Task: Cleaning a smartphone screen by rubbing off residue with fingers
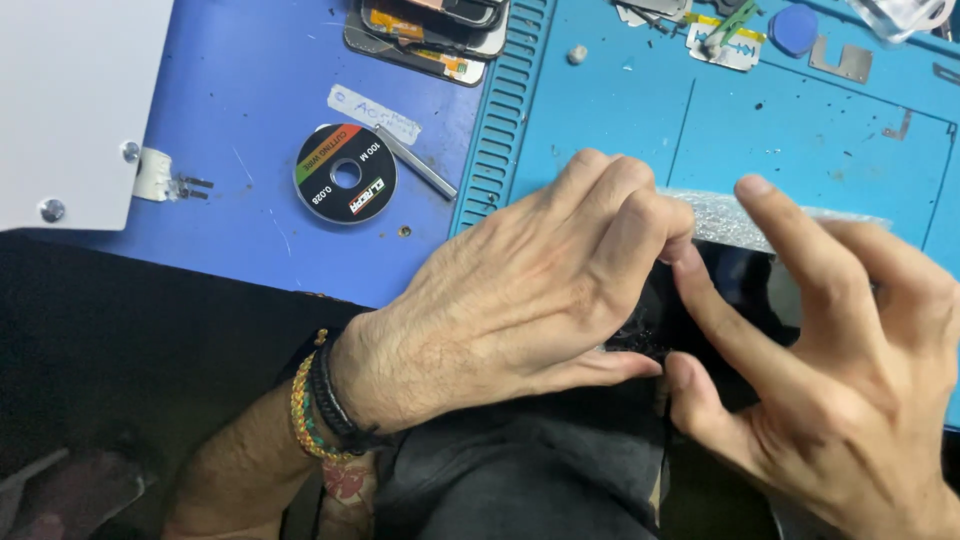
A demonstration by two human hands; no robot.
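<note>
I see left hand (520, 300) and right hand (830, 360) pinching the dark glossy screen panel (745, 290) together at the blue repair mat's (800, 130) near edge; looks thin, stiff, slick, brittle, so I'd grip edges only.

A white paper label (373, 113), a small slanted strip with faint handwriting, lies stuck on the dark blue tabletop (250, 90) just above a round wire spool (345, 173). The spool's face carries a circular label, black with a band of green, orange and red along its upper left (and a small red-and-white mark low on the right). A dark glossy screen panel (740, 290) sits at the near edge of the lighter blue mat (800, 130), between the left hand (520, 300) and right hand (840, 380), with clear bubble wrap (722, 215) just behind it.
</note>
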